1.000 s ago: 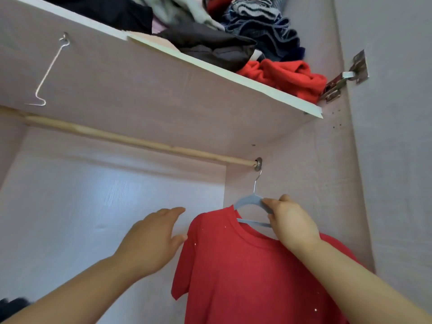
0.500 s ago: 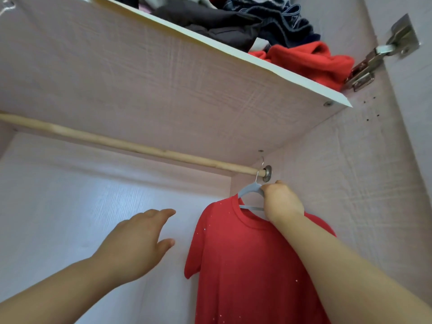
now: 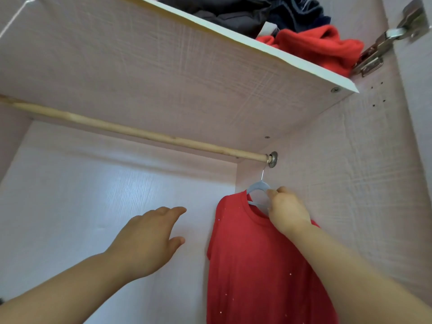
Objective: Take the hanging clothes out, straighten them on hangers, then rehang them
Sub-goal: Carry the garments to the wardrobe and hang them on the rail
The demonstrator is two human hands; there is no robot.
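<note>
A red T-shirt (image 3: pixel 257 265) hangs on a pale blue hanger (image 3: pixel 256 186) whose metal hook sits over the right end of the wooden rail (image 3: pixel 140 134), close to the wardrobe's right wall. My right hand (image 3: pixel 288 212) grips the hanger's right shoulder at the shirt's collar. My left hand (image 3: pixel 149 239) hovers in the air to the left of the shirt, fingers spread and relaxed, holding nothing and not touching the shirt.
A shelf (image 3: pixel 233 38) runs above the rail, piled with dark clothes and a red garment (image 3: pixel 320 46). A metal door hinge (image 3: pixel 383 45) sits at the upper right. The wardrobe's back wall (image 3: pixel 81 195) lies behind my left hand.
The hanger's hook has gone from just below the rail onto its right end, my right hand rising with it. My left hand has drawn away from the shirt's sleeve.
</note>
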